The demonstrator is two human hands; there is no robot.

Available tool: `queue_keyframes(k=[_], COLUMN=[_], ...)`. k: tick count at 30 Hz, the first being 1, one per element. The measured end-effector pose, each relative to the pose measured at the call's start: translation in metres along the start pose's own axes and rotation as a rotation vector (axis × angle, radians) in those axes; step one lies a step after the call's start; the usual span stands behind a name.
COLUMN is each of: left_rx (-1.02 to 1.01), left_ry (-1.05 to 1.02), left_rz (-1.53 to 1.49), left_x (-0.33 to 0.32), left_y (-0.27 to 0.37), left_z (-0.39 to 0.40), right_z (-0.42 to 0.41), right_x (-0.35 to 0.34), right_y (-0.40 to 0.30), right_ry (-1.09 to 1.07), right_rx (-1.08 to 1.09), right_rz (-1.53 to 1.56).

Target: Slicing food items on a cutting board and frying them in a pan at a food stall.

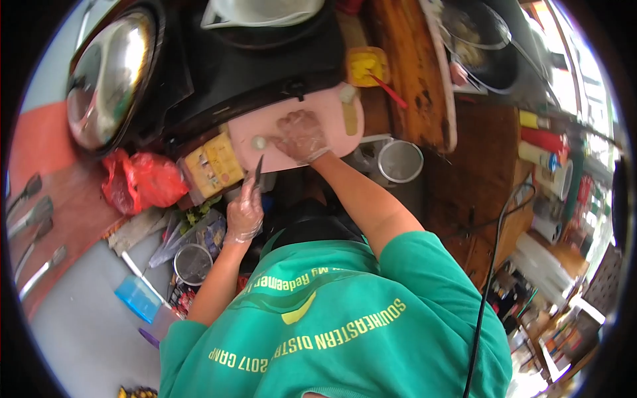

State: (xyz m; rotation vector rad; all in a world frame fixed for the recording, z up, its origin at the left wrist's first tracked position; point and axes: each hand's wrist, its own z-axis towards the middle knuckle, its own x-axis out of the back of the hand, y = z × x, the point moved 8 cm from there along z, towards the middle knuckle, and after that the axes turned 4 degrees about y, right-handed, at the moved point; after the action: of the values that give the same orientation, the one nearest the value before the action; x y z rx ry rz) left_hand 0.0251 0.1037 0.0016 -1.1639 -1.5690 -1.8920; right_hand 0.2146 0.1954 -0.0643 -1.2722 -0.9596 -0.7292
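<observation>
My left hand (245, 211), in a clear plastic glove, holds a small dark-bladed knife (259, 169) at the near left edge of a pink cutting board (239, 130). The blade points away from me. My right hand (300, 134), also in a clear glove, lies palm down over the board with its thumb towards the left; nothing shows in it, though its palm is hidden. Between the hands, a small round whitish piece (259, 143) rests on the board. Another pale piece (347, 93) lies at the board's far right corner, beside the handle slot.
A black stove (259, 69) with a white basin (268, 11) borders the board. Left are a yellow package (214, 165) and a red plastic bag (149, 179). Right are a yellow tub (366, 63) with a red-handled utensil, a round strainer (400, 160) and a wooden slab (415, 74).
</observation>
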Motion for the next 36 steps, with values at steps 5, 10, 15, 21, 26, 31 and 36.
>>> queue_keyframes(k=[5, 10, 15, 21, 26, 31, 36], left_rx=[0.002, 0.097, -0.003, 0.120, 0.004, -0.082, -0.084], left_ry=[-0.025, -0.093, 0.053, -0.064, -0.057, -0.082, -0.107], left_rz=[0.004, 0.086, 0.065, 0.019, -0.004, -0.102, -0.051], left_x=[-0.005, -0.019, -0.005, -0.013, -0.028, -0.032, -0.032], left_y=[0.005, -0.003, 0.029, 0.016, 0.028, 0.058, 0.067], left_z=[-0.007, 0.011, 0.044, 0.060, 0.074, 0.091, 0.097], right_z=[-0.016, -0.023, -0.015, -0.033, -0.092, -0.091, -0.048], right_x=[-0.025, -0.037, 0.004, 0.171, 0.346, 0.421, 0.401], right_y=[-0.009, -0.001, 0.009, -0.022, 0.043, 0.193, 0.292], right_ry=[0.322, 0.130, 0.076, 0.147, 0.599, 0.639, 0.280], right_rx=[0.302, 0.262, 0.116, 0.042, 0.008, -0.467, -0.290], right_rz=[0.022, 0.045, 0.176, 0.335, 0.408, -0.015, -0.299])
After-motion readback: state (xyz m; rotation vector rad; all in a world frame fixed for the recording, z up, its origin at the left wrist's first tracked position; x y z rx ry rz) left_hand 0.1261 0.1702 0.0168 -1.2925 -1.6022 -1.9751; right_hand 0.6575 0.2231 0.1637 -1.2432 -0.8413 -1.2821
